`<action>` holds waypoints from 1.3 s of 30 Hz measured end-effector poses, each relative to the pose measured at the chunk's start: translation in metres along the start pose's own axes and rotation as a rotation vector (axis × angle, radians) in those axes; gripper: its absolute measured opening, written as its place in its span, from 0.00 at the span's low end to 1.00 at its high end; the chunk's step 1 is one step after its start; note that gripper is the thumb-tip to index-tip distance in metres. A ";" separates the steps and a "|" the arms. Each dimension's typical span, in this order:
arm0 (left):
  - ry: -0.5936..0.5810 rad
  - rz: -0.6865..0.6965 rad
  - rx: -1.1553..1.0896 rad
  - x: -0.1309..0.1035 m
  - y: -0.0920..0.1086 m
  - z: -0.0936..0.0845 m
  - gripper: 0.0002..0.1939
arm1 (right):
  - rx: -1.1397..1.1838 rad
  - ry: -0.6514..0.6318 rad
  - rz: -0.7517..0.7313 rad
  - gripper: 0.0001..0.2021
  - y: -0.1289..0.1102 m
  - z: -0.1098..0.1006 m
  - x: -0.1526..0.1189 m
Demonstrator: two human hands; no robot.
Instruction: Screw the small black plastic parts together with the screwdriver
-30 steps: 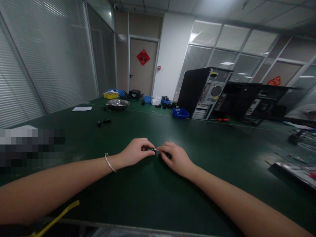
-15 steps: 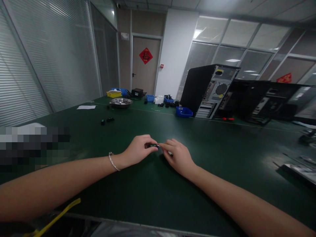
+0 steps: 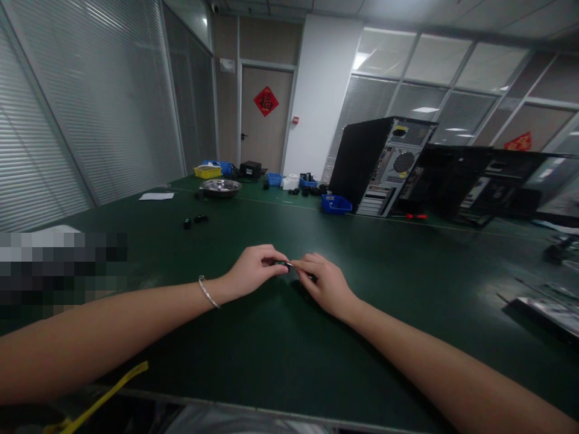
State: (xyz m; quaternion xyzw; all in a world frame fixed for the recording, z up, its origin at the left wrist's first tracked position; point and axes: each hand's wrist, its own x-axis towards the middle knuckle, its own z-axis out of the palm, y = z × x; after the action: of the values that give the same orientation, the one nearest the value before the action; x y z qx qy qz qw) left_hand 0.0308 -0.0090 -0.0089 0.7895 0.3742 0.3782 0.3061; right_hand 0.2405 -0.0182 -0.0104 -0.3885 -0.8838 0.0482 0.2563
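Above the middle of the green table [image 3: 289,361], my left hand [image 3: 253,271] pinches a small black-and-green part [image 3: 281,263] between thumb and fingertips. My right hand [image 3: 329,288] is closed just beside it, its fingertips pressed together on a thin silvery tool [image 3: 291,265] that meets the part's right end. Most of the tool is hidden by my fingers, so its kind is unclear. Farther off to the left, two small dark pieces [image 3: 200,219] lie on the table, one with some green on it.
A metal bowl [image 3: 220,188], a yellow bin [image 3: 208,172] and a blue bin [image 3: 336,204] stand toward the back. A black computer tower [image 3: 362,160] rises at back right, near a red-handled tool [image 3: 416,216]. A metallic tray [image 3: 545,316] lies at far right.
The view has shifted very slightly. Both hands keep their grips, with the fingertips still together at the small part; its tilt looks slightly different.
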 end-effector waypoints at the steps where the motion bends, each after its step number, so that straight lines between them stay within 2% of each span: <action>1: -0.004 -0.001 -0.013 0.000 -0.001 0.000 0.10 | 0.018 0.003 0.001 0.15 0.000 0.000 0.000; 12: -0.023 -0.074 -0.202 0.002 0.003 0.001 0.10 | 0.172 -0.012 0.008 0.14 0.002 -0.001 0.003; 18: -0.026 -0.096 -0.268 0.004 -0.002 0.004 0.12 | 0.124 -0.002 0.023 0.14 0.003 -0.001 0.003; 20: 0.009 -0.066 -0.159 0.003 -0.004 0.002 0.12 | 0.078 0.000 0.037 0.14 0.005 -0.001 0.002; 23: 0.047 0.049 0.132 0.001 -0.005 -0.002 0.11 | 0.055 0.006 0.072 0.13 0.011 -0.004 -0.001; 28: -0.129 0.152 0.431 -0.002 -0.003 -0.007 0.09 | 0.080 -0.007 0.099 0.13 0.016 -0.009 -0.004; 34: -0.304 0.114 0.459 -0.001 0.004 -0.015 0.18 | 0.030 -0.061 0.065 0.13 0.011 -0.009 -0.004; 37: -0.283 0.077 0.428 0.001 0.005 -0.024 0.19 | 0.020 -0.089 0.055 0.12 0.011 -0.010 -0.005; 39: -0.263 0.100 0.418 0.003 0.004 -0.031 0.23 | 0.012 -0.099 0.054 0.12 0.011 -0.010 -0.005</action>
State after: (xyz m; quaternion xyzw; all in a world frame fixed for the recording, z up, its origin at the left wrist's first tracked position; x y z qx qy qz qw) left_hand 0.0082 -0.0024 0.0112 0.8955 0.3618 0.2015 0.1631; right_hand 0.2555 -0.0149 -0.0074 -0.4077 -0.8843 0.0793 0.2133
